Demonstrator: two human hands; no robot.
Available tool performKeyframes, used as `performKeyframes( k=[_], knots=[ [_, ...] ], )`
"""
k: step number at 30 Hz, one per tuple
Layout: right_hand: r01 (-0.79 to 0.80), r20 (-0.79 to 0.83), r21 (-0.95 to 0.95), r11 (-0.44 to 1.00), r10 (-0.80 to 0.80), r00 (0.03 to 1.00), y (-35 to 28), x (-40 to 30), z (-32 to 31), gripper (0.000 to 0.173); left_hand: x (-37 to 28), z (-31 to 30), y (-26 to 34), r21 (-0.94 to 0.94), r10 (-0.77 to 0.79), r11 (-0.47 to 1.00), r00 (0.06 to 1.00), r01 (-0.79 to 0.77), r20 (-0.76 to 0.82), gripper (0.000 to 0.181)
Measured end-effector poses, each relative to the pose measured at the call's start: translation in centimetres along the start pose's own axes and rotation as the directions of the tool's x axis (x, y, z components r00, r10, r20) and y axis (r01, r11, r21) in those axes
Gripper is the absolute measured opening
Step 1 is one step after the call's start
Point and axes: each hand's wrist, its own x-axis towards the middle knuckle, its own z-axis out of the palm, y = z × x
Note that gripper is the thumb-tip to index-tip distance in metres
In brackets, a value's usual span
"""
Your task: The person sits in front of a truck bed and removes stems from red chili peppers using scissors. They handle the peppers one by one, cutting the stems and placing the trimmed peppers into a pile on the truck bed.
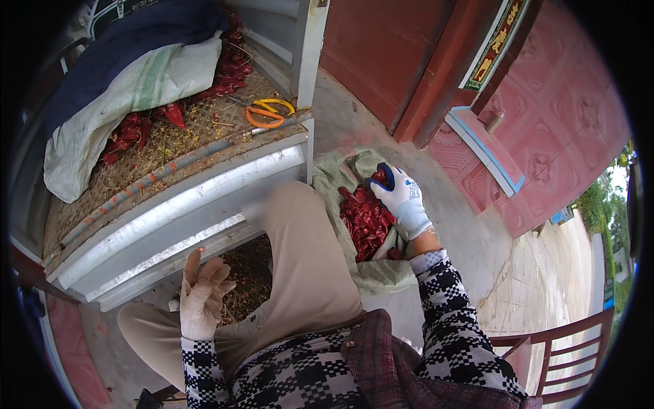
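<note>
My right hand (401, 194), in a white knit glove with a blue coated palm, reaches over an open woven sack (375, 283) on the floor. Dried red chilies (365, 220) fill the sack's mouth. Several chilies show between the curled fingers and thumb of that hand. My left hand (204, 294) wears a pale, thin glove and is raised above my lap, fingers apart, with nothing visible in it. Below it, dry stems and scraps (248, 286) lie in a dark heap, partly hidden by my leg.
A metal truck bed (179, 189) stands ahead on the left. On it lie scissors (265, 112) with orange and yellow handles, more red chilies (130, 135) and a white woven sack (168, 76) with green stripes. A red door (380, 56) rises beyond; a wooden chair (572, 353) is at right.
</note>
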Motion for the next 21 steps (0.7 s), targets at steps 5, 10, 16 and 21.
performKeyframes(
  k=[5,10,16,21],
  knots=[
    [0.122,0.142,-0.080,0.989,-0.110,0.984,1.4,0.9,2.6,0.046,0.3,-1.8,0.5,-0.194,0.000,0.981,0.990,-0.028,-0.142,0.043],
    [0.408,0.149,0.372,0.834,-0.487,0.861,-14.4,2.0,6.4,0.028,0.4,-2.7,0.6,-0.183,-0.051,0.983,0.977,0.013,-0.208,0.052],
    [0.664,0.307,-0.077,0.743,-0.616,0.725,-29.8,6.1,15.5,0.049,-0.5,-5.0,1.4,-0.118,-0.040,0.993,0.908,-0.010,-0.417,0.058],
    [0.557,0.379,-0.390,0.733,-0.424,0.823,-34.9,10.3,23.0,0.058,-0.3,-5.9,1.2,-0.064,-0.078,0.997,0.873,0.053,-0.482,0.060]
  ],
)
